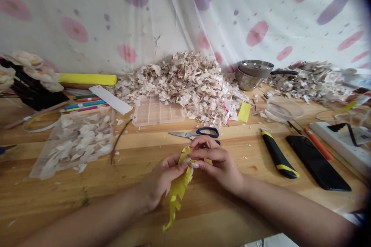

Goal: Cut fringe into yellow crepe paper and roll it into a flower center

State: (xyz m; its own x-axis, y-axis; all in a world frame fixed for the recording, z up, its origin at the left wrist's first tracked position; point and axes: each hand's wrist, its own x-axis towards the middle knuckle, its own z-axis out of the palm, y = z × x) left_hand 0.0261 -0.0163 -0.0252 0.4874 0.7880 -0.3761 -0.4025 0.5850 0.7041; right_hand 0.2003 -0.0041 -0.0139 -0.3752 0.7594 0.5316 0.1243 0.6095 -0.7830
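A strip of yellow fringed paper (177, 193) hangs down from between both hands over the wooden table (220, 208). My left hand (162, 179) pinches its upper part with fingers closed. My right hand (216, 160) grips the top end of the same strip, fingers curled around it. Blue-handled scissors (197, 133) lie just behind the hands, blades pointing left.
A big heap of pale husk-like scraps (185, 85) sits at the back, a second heap (313, 81) at right. A clear plastic box (158, 112), a bag of petals (75, 141), coloured pens (85, 104), a utility knife (279, 158), a black phone (317, 162), a metal pot (255, 73) and a power strip (344, 142) surround the hands.
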